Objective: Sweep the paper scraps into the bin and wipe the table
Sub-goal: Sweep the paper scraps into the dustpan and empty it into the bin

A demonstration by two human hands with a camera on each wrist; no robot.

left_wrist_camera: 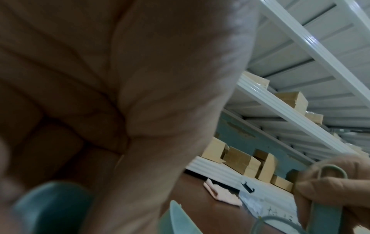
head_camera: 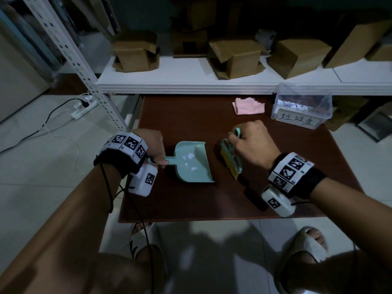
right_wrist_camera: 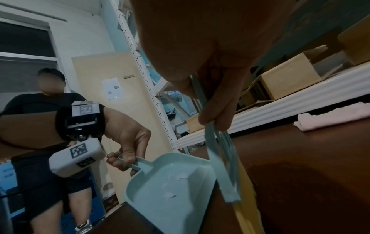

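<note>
A teal dustpan [head_camera: 194, 161] lies on the dark brown table [head_camera: 191, 198], holding several white paper scraps [head_camera: 189, 160]. My left hand [head_camera: 154, 149] grips its handle [head_camera: 167, 160]; the dustpan [right_wrist_camera: 170, 186] and that hand [right_wrist_camera: 128, 142] also show in the right wrist view. My right hand [head_camera: 252, 143] pinches the teal handle of a small brush [head_camera: 231, 159] with yellow bristles, standing just right of the pan's mouth. The brush handle [right_wrist_camera: 218, 150] hangs from my fingers. A clear plastic bin [head_camera: 302, 107] with a label sits at the table's far right. A pink cloth [head_camera: 248, 106] lies left of it.
A white shelf [head_camera: 233, 83] with cardboard boxes [head_camera: 233, 57] runs along the table's far edge. A metal rack upright [head_camera: 84, 66] and a power strip [head_camera: 83, 107] stand on the left. My sandalled feet are under the near edge. Another person [right_wrist_camera: 46, 118] stands to the left.
</note>
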